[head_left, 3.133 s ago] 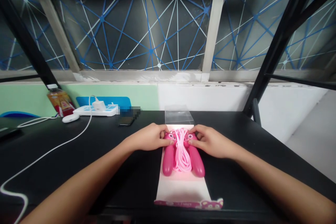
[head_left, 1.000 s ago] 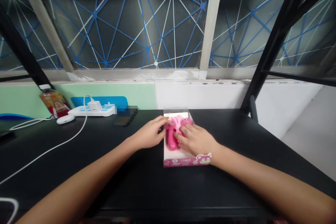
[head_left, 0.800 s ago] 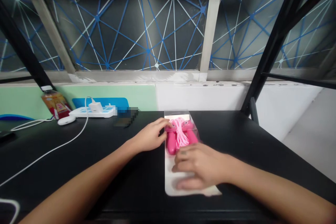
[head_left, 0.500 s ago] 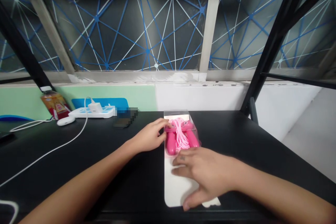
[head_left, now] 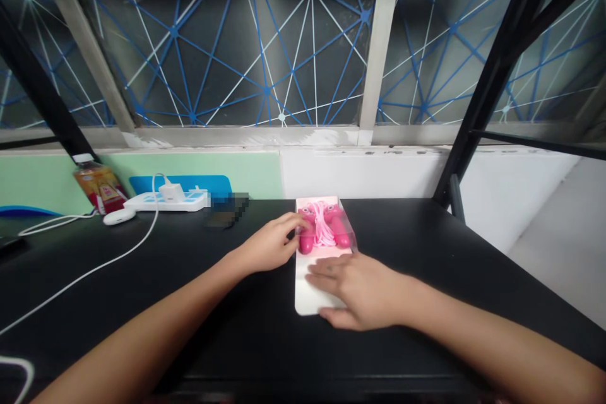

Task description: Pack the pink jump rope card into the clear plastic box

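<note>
Black desk (head_left: pixel 227 334) spreading under everything, pink-and-white card (head_left: pixel 312 293) lying at centre, your right hand (head_left: pixel 364 290) resting spread over its near part, your left hand (head_left: pixel 274 241) holding the clear sleeve's left side, fingers slightly curling, pink jump rope (head_left: pixel 324 227) lying on the card's far part.

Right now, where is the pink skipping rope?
In the head view, the skipping rope lies near the middle, on the white card, left hand at its left, right hand just below.
</note>
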Demonstrator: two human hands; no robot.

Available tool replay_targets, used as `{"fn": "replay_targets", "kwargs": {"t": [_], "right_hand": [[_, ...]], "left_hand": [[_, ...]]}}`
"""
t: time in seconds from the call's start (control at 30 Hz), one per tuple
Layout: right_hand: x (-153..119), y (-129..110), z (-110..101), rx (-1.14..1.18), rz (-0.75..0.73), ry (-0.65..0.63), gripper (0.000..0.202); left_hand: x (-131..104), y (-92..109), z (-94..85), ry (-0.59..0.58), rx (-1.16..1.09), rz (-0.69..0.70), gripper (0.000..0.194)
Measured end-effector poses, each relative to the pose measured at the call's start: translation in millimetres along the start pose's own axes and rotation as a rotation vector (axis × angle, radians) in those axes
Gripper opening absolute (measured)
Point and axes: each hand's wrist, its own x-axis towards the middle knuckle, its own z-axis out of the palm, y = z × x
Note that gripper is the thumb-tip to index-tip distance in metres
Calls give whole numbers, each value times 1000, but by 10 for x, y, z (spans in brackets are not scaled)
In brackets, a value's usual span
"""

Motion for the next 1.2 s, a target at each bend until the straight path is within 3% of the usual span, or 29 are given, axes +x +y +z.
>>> {"fn": "replay_targets", "kwargs": {"t": [0.2,0.27,0.37,0.43,0.5,0.63,0.77,0.9,1.03,1.2], "right_hand": [[-51,44,-89,69,33,-39,53],[-65,78,-155,100,15,-29,44],[-69,192,-229,108,55,133,28],[-72,292,-219,67,121,293,27],[-76,380,-160,40,183,348,33],[-68,448,-22,41,276,319,50],[-49,444,-44,43,319,360,41],[-69,478,-138,94,387,299,45],[-91,506,-133,138,442,222,55],[-80,483,-75,96,450,237,52]], "left_hand": [[-22,20,-32,-20,45,16,31],[-31,6,-58,-29,53,23,29],[-49,-18,-110,-74,48,32,24],[-56,-21,-145,-108,25,21,26],[-59,-12,-170,-110,-6,-12,33],[-74,14,-178,-128,-20,-18,29],[-100,26,-159,-153,23,8,53],[-109,29,-144,-136,27,-14,47],[-125,32,-146,-168,19,-82,61],[-134,46,-174,-211,72,13,60]]}}
